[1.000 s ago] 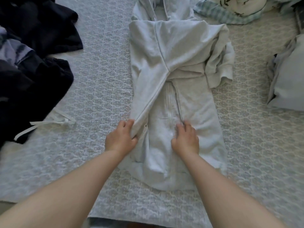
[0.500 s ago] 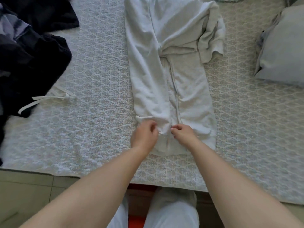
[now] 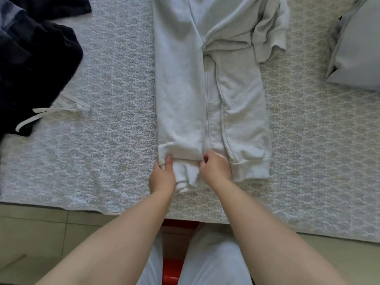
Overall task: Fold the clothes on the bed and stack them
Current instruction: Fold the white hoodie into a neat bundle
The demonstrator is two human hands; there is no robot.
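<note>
Two hands work at the near end of one pale grey sweatshirt point(image 3: 209, 83), which lies lengthwise down the middle of the bed point(image 3: 115, 99), its sides folded in so that it forms a long narrow strip with a zip running down it. The left hand point(image 3: 162, 177) pinches the cuff end of the sleeve point(image 3: 178, 79) that is laid along the strip's left side, thumb on top of the cloth. The right hand point(image 3: 216, 169) has its fingers curled round the same cuff end from the other side, beside the zip. Both grips are closed on the sleeve, the two hands near each other with a fold of white cuff between them. The second sleeve point(image 3: 269, 31) is bunched at the garment's upper right.

One heap of dark clothes point(image 3: 35, 58) sits at the left edge of the bed, well apart from the sweatshirt, with two white drawstrings point(image 3: 59, 110) trailing out of it onto the patterned cover. One light grey pillow point(image 3: 357, 48) lies at the right edge. Below the bed's edge show the person's two legs in pale trousers point(image 3: 209, 256), a bit of something red point(image 3: 172, 266) between them, and the tiled floor point(image 3: 41, 233).

Against half a second ago, the hands have spread slightly — then they were almost touching at the cuff; now the left has moved to the sleeve's outer corner. A second ago the sleeve slanted across the body; now it lies straight.
</note>
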